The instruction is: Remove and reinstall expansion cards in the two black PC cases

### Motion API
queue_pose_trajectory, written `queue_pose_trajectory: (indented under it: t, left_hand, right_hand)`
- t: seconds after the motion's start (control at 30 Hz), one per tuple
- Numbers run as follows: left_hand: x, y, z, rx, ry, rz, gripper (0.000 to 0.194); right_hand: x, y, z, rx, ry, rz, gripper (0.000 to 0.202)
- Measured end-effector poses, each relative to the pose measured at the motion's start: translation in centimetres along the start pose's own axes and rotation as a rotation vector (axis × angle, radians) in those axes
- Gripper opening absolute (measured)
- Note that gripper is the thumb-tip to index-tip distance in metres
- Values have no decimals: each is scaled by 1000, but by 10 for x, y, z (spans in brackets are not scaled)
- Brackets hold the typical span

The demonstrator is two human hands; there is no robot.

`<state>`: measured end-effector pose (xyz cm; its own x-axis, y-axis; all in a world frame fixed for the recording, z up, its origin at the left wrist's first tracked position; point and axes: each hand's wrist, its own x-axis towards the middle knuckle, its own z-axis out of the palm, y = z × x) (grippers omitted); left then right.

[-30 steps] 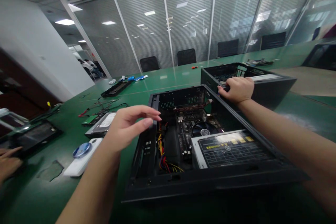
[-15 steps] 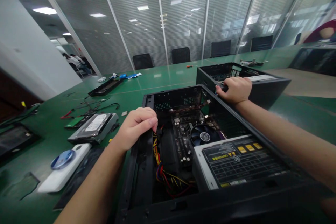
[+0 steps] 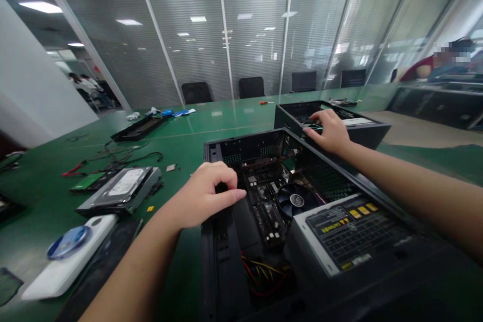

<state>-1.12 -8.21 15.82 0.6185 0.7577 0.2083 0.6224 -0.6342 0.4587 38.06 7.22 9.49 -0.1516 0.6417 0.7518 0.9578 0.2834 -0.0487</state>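
An open black computer case (image 3: 217, 241) lies in front of me. Inside are a black fan (image 3: 296, 200), a motherboard (image 3: 260, 206) and a power supply (image 3: 349, 231) with a printed label. My left hand (image 3: 207, 193) hovers over or rests on the case's left edge, its fingers curved and the thumb apart from them, nothing between. Beyond the far right edge, my right hand (image 3: 330, 131) is open, thumb and fingers spread, near a second open case (image 3: 368, 133). Whether either hand touches metal I cannot tell. Red and yellow cables (image 3: 260, 271) run beside the power supply.
To the left on the green table (image 3: 196, 123) lie a hard drive (image 3: 126, 183), a white device with a blue round disc (image 3: 70, 241), loose cables (image 3: 116, 153) and a black tray (image 3: 139, 128). A screwdriver (image 3: 266, 102) lies at the back. Another person (image 3: 418, 68) is at far right.
Both hands have loosened from the near case's edges: fingers and thumbs have spread apart. The view has shifted, and the near case now appears slightly turned.
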Motion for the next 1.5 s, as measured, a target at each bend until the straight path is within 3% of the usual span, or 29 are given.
queue_pose_trajectory:
  t: [0.07,0.13,0.2,0.27,0.3,0.4,0.5,0.6,0.73,0.83,1.0,1.23,1.37,1.43,1.5]
  left_hand:
    - [1,-1,1,-6,13,-9,35]
    - [2,-2,1,-30,24,-3,33]
    - [1,-2,1,-61,33,3,30]
    - [1,-2,1,-80,43,-2,27]
    - [1,-2,0,-84,45,-6,27]
    - [0,-1,-2,-82,30,-1,27]
    - [0,0,-3,-77,17,6,26]
    - [1,1,-4,-81,-2,24,25]
    - [2,3,-4,-73,-8,49,24]
    - [3,3,-4,-55,-4,51,25]
    - [2,5,-4,-56,3,46,24]
    - [2,2,-2,-77,11,63,27]
    - [3,1,-2,-67,16,52,28]
    - [3,2,-2,-68,13,43,28]
    - [4,3,-2,-73,17,32,29]
  right_hand:
    - [16,-15,-22,102,74,-57,44]
    - [38,-44,-47,136,67,-169,38]
    - [61,-85,-67,147,-121,-412,32]
    - [82,-131,-79,77,-415,-697,28]
    - [90,-152,-80,10,-561,-794,26]
    - [98,-204,-65,-182,-887,-874,24]
    - [86,-225,-35,-280,-997,-799,37]
    - [69,-223,-8,-267,-1034,-707,57]
    - [64,-205,9,-226,-1045,-610,67]
    - [71,-191,13,-164,-1017,-567,58]
    - [80,-170,17,-109,-1146,-512,41]
    - [81,-152,16,-14,-1133,-557,56]
    - [68,-145,26,99,-1212,-545,62]
    - [62,-145,32,108,-1217,-475,50]
    - [59,-147,36,101,-1195,-375,23]
